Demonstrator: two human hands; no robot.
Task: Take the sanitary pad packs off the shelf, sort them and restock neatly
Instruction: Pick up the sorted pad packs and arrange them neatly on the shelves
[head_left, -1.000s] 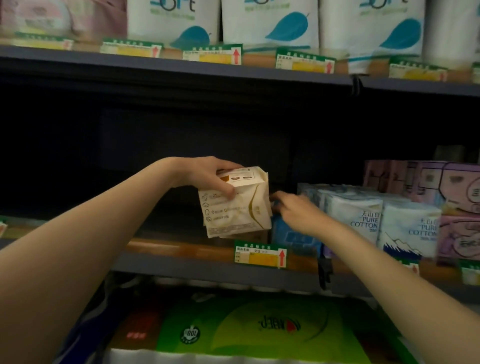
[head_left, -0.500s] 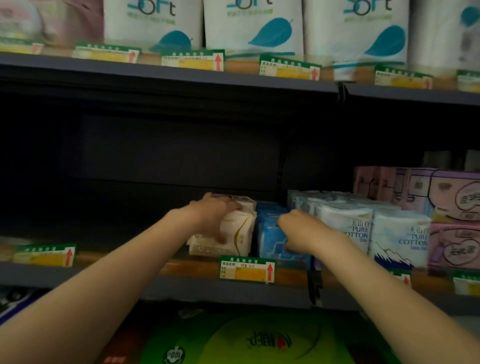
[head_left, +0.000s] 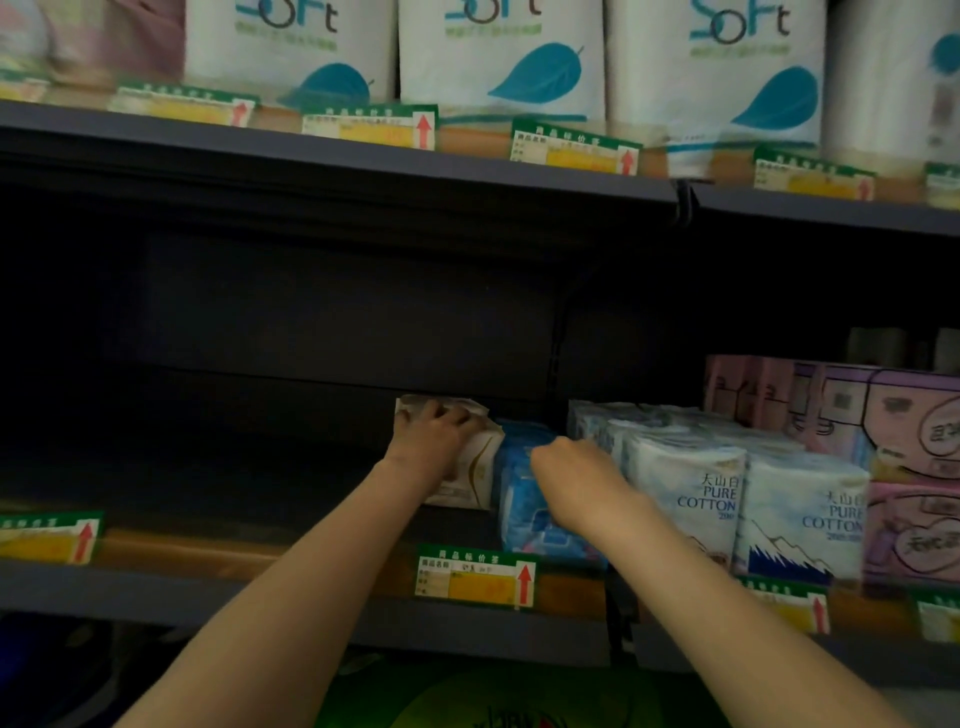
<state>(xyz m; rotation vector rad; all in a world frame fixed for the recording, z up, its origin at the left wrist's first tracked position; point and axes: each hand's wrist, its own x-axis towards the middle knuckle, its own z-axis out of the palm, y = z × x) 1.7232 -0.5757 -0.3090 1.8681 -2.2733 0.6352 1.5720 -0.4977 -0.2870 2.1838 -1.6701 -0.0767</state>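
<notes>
Dark shop shelving fills the view, w/ the middle shelf mostly bare toward its left end. Our left hand lies over the top of a cream pad pack, fingers curled onto its upper edge, setting it upright on the shelf board near the front edge. Our right hand is bunched against the blue pad pack just beside it; fingers are hidden from us, so we can't tell if it grips or only steadies. The two hands are close but apart.

To do this step well, we judge: push the cream pack back till it stands square, face fwd, flush against the blue one, no lean, then let go gently so neither tips.

Outward to the right stand white packs reading "PURE COTTON" w/ a mountain picture, then pink-purple packs at the shelf's right end, print too blurred to read. Along the front edge, a green-yellow price tag w/ red arrow; small text illegible. On the upper shelf, white rolls marked "Soft" w/ a blue leaf.
</notes>
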